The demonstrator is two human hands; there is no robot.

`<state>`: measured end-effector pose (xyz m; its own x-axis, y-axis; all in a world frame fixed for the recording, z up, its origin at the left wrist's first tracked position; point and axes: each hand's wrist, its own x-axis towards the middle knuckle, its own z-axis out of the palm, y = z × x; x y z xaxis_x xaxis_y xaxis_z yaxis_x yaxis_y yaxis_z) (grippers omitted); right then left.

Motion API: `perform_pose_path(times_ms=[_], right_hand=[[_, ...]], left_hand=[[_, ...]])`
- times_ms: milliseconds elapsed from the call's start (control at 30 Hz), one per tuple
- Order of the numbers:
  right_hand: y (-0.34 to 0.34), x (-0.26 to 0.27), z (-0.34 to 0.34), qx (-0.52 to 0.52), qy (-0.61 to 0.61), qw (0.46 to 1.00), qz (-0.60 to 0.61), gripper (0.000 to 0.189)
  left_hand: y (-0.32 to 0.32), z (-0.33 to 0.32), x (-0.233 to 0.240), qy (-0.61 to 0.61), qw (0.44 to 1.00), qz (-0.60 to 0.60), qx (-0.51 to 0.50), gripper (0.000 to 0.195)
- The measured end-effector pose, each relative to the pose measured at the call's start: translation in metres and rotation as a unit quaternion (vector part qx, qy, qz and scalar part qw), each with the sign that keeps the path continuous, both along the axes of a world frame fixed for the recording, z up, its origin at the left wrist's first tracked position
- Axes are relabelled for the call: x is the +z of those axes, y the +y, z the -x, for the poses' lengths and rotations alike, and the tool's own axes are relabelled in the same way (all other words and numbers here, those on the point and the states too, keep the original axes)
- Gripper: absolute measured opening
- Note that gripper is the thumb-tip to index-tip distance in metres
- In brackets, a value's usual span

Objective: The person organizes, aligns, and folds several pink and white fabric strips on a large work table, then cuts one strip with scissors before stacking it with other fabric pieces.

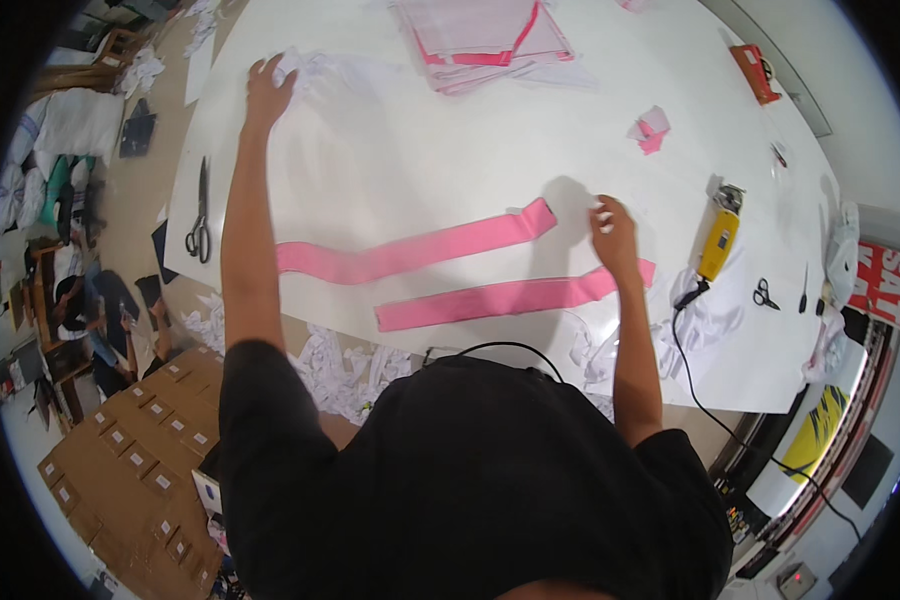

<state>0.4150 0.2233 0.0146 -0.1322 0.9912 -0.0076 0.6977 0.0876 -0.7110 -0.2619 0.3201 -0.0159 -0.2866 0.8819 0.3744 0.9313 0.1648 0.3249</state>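
Observation:
My left hand (pixel 270 94) reaches to the far left of the white table (pixel 450 142) and touches a crumpled piece of thin white fabric (pixel 319 69); whether the fingers grip it is unclear. Above the table at the right, my right hand (pixel 613 229) has bent fingers, with a small pale bit at the fingertips. One pink fabric strip (pixel 427 251) lies between my arms, its right end folded over. Nearer my body lies a second pink strip (pixel 487 298), its right part passing beneath my right forearm. Sheer fabric pieces with pink edging (pixel 487 56) lie stacked at the far side.
Large shears (pixel 201 217) lie at the left edge. On the right are a yellow corded electric cloth cutter (pixel 720 236), small scissors (pixel 765 294), a red tape dispenser (pixel 755 73) and pink scraps (pixel 651 131). White scraps (pixel 337 375) and cardboard boxes (pixel 142 442) are below left; people (pixel 112 322) sit beyond.

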Motion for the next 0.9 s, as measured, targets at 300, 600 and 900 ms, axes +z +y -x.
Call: perform_pose_path(times_ms=[300, 600, 900], right_hand=[[-0.014, -0.024, 0.059, 0.077, -0.112, 0.991, -0.008, 0.023], [-0.017, -0.031, 0.057, 0.072, -0.12, 0.986, -0.089, 0.014], [0.064, -0.002, 0.049, 0.109, 0.061, 0.992, 0.008, 0.022]], left_hand=[[-0.32, -0.096, 0.028, -0.115, 0.979, -0.027, 0.165, 0.027], [-0.369, -0.129, 0.034, -0.143, 0.965, 0.002, 0.219, 0.028], [-0.141, -0.248, 0.054, -0.306, 0.945, 0.006, -0.111, 0.04]])
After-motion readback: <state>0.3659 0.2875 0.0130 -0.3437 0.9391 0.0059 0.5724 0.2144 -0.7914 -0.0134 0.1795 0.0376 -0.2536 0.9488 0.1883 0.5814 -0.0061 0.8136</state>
